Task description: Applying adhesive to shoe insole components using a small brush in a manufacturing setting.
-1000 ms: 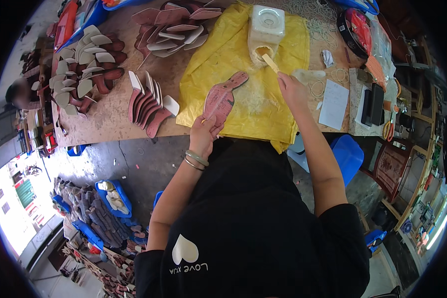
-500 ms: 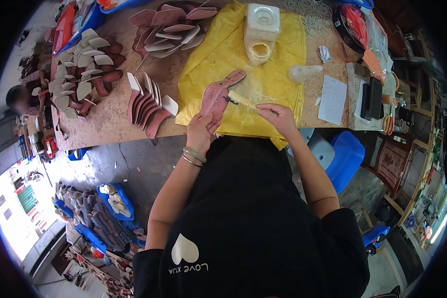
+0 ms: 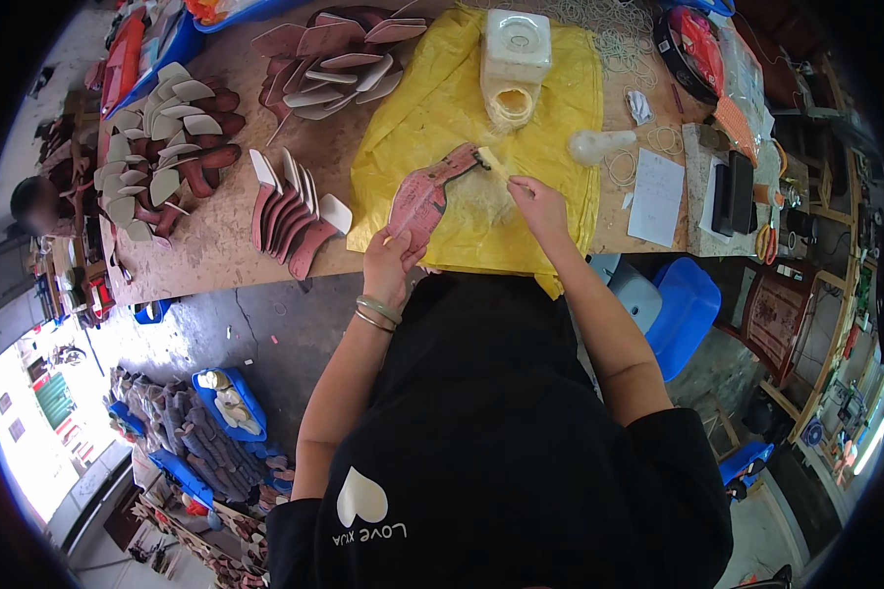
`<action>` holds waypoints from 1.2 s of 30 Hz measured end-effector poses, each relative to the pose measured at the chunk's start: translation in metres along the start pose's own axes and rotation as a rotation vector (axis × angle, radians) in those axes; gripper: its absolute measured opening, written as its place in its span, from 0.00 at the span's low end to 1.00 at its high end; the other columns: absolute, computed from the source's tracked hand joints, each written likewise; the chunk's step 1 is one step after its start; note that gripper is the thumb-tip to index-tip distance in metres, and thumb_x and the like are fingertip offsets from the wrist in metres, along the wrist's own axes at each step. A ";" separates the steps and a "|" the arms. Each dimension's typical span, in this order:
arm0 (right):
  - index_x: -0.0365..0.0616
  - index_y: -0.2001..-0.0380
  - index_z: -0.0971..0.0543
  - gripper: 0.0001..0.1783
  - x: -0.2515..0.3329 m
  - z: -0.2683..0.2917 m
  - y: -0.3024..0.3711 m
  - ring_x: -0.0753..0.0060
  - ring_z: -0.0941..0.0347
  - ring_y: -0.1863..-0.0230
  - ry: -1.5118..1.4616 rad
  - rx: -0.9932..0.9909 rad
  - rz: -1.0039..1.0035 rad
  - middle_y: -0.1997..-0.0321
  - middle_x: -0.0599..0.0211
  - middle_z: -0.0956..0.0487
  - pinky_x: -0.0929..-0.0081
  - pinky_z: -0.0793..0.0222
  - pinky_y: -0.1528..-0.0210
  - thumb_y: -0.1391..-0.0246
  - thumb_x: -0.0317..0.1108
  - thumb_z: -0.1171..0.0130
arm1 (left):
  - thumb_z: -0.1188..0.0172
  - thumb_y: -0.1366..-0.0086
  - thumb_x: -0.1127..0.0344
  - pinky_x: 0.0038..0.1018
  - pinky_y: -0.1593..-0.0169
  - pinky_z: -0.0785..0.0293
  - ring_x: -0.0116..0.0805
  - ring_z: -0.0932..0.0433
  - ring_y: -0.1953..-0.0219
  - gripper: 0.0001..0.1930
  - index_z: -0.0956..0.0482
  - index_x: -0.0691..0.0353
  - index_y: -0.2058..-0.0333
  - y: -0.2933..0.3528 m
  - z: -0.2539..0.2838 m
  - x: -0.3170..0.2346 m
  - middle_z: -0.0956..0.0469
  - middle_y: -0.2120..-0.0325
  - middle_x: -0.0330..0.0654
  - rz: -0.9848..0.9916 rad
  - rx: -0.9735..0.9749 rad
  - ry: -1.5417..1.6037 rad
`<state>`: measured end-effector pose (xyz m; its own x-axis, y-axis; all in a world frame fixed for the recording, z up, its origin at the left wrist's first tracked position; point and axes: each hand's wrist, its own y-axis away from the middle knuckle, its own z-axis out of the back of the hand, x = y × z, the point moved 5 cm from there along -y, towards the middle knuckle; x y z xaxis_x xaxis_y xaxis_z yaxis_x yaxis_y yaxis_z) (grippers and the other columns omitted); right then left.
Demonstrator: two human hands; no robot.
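My left hand [image 3: 390, 257] grips the wide end of a pinkish-red shoe insole board [image 3: 422, 201], its narrow end pointing up and to the right. My right hand [image 3: 537, 203] is closed on the handle of a small pale brush [image 3: 491, 163]. The brush's dark bristles touch the narrow tip of the insole board. Beneath both lies a yellow plastic sheet [image 3: 388, 128] over the table. Beyond the hands, a cut-open whitish plastic jug [image 3: 517, 59] rests on the sheet, its round mouth toward me.
Fanned insole boards [image 3: 295, 216] lie left of the sheet, with heaped ones [image 3: 339, 69] behind. More piled pieces [image 3: 172, 147] are at far left. A light bulb-shaped bottle [image 3: 599, 146], a paper sheet [image 3: 656, 196] and orange scissors [image 3: 766, 240] lie right. Blue bins [image 3: 686, 314] stand below the table.
My right hand has moved up with the brush, from the middle edge of the insole board to its narrow tip. My left hand has shifted slightly left and down with the board.
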<state>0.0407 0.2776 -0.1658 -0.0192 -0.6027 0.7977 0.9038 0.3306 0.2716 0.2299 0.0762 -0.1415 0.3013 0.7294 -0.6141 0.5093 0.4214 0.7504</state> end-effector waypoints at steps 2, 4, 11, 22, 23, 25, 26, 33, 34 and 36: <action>0.49 0.65 0.18 0.14 -0.002 0.001 -0.010 0.62 0.22 0.72 0.054 -0.044 -0.011 0.73 0.58 0.20 0.72 0.29 0.70 0.51 0.44 0.41 | 0.49 0.36 0.73 0.25 0.61 0.22 0.34 0.21 0.62 0.18 0.38 0.66 0.48 -0.002 0.004 -0.006 0.24 0.62 0.46 -0.078 0.012 -0.190; 0.50 0.66 0.18 0.14 0.001 -0.002 -0.023 0.60 0.22 0.71 0.073 -0.046 0.047 0.72 0.58 0.20 0.69 0.29 0.68 0.51 0.46 0.43 | 0.49 0.36 0.73 0.24 0.62 0.22 0.33 0.21 0.64 0.21 0.40 0.65 0.45 -0.006 0.005 -0.011 0.24 0.61 0.46 -0.122 0.055 -0.278; 0.50 0.66 0.17 0.15 0.049 0.004 -0.048 0.60 0.23 0.71 0.208 0.139 0.198 0.73 0.60 0.20 0.68 0.29 0.67 0.51 0.47 0.44 | 0.50 0.36 0.75 0.19 0.66 0.24 0.28 0.21 0.67 0.24 0.41 0.62 0.41 -0.004 -0.005 -0.028 0.23 0.60 0.43 -0.307 0.124 -0.527; 0.45 0.65 0.17 0.14 0.120 -0.007 -0.024 0.79 0.29 0.77 -0.003 0.461 0.296 0.77 0.66 0.21 0.80 0.35 0.72 0.53 0.41 0.38 | 0.48 0.38 0.76 0.18 0.67 0.24 0.27 0.21 0.67 0.24 0.40 0.63 0.42 -0.002 -0.006 -0.024 0.23 0.60 0.43 -0.344 0.081 -0.536; 0.45 0.65 0.17 0.14 0.120 -0.006 -0.027 0.79 0.29 0.77 -0.003 0.464 0.299 0.77 0.66 0.21 0.80 0.35 0.72 0.53 0.41 0.38 | 0.48 0.38 0.76 0.18 0.67 0.24 0.28 0.21 0.67 0.24 0.39 0.63 0.42 -0.002 -0.005 -0.024 0.23 0.61 0.43 -0.325 0.071 -0.515; 0.48 0.68 0.17 0.15 0.108 0.004 -0.034 0.67 0.24 0.74 0.142 0.440 0.149 0.74 0.63 0.19 0.75 0.31 0.69 0.55 0.45 0.42 | 0.48 0.38 0.76 0.18 0.67 0.24 0.28 0.21 0.67 0.24 0.40 0.64 0.42 -0.003 -0.002 -0.023 0.22 0.61 0.44 -0.328 0.071 -0.512; 0.48 0.68 0.17 0.15 0.099 0.005 -0.038 0.67 0.24 0.74 0.143 0.440 0.150 0.74 0.63 0.19 0.75 0.31 0.69 0.55 0.45 0.42 | 0.48 0.38 0.76 0.18 0.68 0.24 0.29 0.21 0.68 0.24 0.40 0.64 0.42 -0.003 -0.003 -0.023 0.22 0.62 0.44 -0.328 0.080 -0.511; 0.52 0.67 0.17 0.15 0.022 -0.002 -0.055 0.62 0.23 0.69 0.211 0.156 0.107 0.71 0.63 0.19 0.70 0.29 0.66 0.53 0.48 0.42 | 0.47 0.37 0.73 0.18 0.72 0.25 0.26 0.21 0.71 0.21 0.35 0.64 0.45 -0.004 -0.006 -0.031 0.21 0.67 0.43 -0.292 0.051 -0.505; 0.52 0.66 0.17 0.16 0.017 -0.001 -0.054 0.61 0.23 0.69 0.248 0.107 0.111 0.71 0.63 0.19 0.70 0.29 0.66 0.53 0.48 0.42 | 0.46 0.37 0.70 0.21 0.72 0.26 0.28 0.21 0.72 0.17 0.31 0.64 0.49 -0.006 -0.004 -0.036 0.21 0.70 0.44 -0.329 -0.029 -0.646; 0.53 0.65 0.17 0.15 0.005 -0.001 -0.047 0.61 0.23 0.69 0.210 0.093 0.111 0.71 0.63 0.19 0.70 0.29 0.66 0.53 0.48 0.42 | 0.46 0.37 0.67 0.24 0.72 0.26 0.30 0.21 0.74 0.15 0.27 0.65 0.52 -0.010 -0.004 -0.041 0.21 0.73 0.45 -0.364 -0.111 -0.785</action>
<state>-0.0009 0.2580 -0.1749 0.1763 -0.6932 0.6988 0.8520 0.4630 0.2444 0.2095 0.0444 -0.1228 0.6244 -0.0260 -0.7806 0.6126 0.6363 0.4689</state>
